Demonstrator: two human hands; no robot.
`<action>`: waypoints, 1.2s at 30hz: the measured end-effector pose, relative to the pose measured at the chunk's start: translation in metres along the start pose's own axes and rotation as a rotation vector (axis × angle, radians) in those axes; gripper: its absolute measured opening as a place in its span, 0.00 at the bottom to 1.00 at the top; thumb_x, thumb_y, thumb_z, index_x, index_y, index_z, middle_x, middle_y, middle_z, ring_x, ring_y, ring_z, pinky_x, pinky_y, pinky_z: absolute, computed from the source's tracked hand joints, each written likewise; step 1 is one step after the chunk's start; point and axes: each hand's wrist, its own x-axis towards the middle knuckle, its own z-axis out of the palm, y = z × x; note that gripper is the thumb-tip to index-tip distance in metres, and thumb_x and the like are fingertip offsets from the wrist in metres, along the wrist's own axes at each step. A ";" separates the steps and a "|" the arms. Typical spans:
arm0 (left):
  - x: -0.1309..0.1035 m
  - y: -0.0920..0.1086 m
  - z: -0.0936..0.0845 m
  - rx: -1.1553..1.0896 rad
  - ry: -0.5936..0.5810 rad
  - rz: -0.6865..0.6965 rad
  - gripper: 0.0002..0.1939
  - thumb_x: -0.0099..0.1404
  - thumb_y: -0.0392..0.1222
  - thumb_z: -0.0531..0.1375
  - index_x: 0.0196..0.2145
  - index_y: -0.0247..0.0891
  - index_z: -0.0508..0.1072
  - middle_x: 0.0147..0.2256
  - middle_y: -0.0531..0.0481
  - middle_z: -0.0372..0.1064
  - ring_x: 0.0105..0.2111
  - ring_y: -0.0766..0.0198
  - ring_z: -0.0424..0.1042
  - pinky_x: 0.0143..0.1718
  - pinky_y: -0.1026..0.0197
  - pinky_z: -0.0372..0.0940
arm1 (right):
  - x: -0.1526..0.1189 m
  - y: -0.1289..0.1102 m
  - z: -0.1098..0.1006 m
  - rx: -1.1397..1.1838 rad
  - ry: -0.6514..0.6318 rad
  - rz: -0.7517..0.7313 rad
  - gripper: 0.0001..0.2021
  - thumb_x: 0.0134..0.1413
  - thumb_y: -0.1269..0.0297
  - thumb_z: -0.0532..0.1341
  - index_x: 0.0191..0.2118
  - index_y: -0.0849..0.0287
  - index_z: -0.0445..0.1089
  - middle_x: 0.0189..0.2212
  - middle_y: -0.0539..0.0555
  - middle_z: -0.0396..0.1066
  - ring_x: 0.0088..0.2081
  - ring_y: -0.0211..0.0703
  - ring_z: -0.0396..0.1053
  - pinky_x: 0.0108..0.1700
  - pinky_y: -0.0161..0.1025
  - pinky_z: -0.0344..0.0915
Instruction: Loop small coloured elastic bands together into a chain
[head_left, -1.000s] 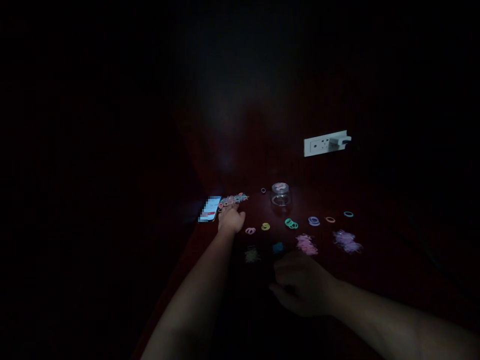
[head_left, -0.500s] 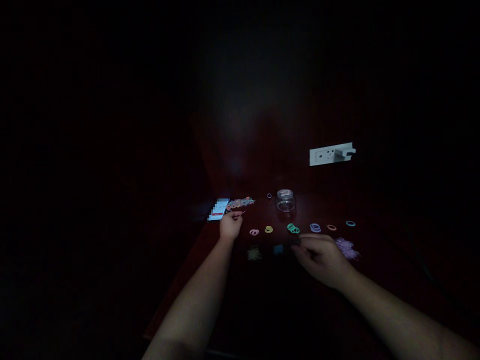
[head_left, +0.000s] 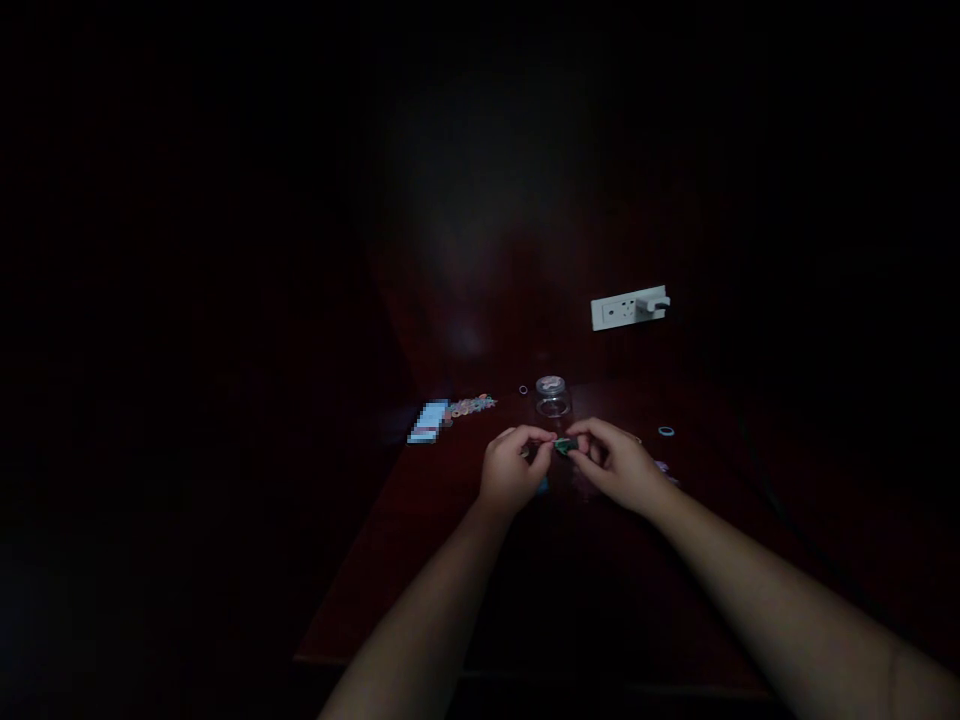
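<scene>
My left hand [head_left: 514,468] and my right hand [head_left: 616,463] meet over the middle of the table, fingertips almost touching. Both are closed in a pinch. Something small and dark sits at the right fingertips, too dim to name, and a tiny pinkish bit shows at the left ones. Green rings [head_left: 563,448], like small hair ties, appear between the hands; whether they are held or lie behind I cannot tell. Under the hands, a blue clump [head_left: 542,486] and a purple pile [head_left: 664,471] are partly covered.
A clear lidded jar [head_left: 553,400] stands behind the hands. At the back left lie a lit phone [head_left: 428,422] and a heap of coloured rings [head_left: 472,405]. One blue ring [head_left: 666,431] lies to the right. A wall socket [head_left: 628,309] holds a plug. The room is very dark.
My left hand has come away from the coloured heap toward the right. My right hand has moved up and slightly left to meet it. The view has shifted slightly right.
</scene>
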 end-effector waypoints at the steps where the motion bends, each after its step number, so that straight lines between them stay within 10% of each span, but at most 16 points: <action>1: 0.003 0.003 0.003 0.008 -0.005 0.030 0.04 0.61 0.35 0.62 0.34 0.40 0.77 0.36 0.50 0.78 0.36 0.63 0.77 0.41 0.60 0.71 | 0.001 0.001 -0.002 -0.003 0.016 0.006 0.08 0.56 0.67 0.60 0.42 0.58 0.68 0.27 0.49 0.64 0.24 0.36 0.61 0.28 0.35 0.59; 36: -0.004 -0.005 0.005 0.061 -0.094 0.092 0.04 0.61 0.35 0.62 0.34 0.42 0.76 0.34 0.53 0.77 0.35 0.63 0.73 0.39 0.60 0.68 | 0.001 0.005 -0.015 0.010 -0.083 -0.040 0.03 0.57 0.67 0.60 0.33 0.59 0.70 0.24 0.50 0.65 0.24 0.37 0.62 0.27 0.35 0.61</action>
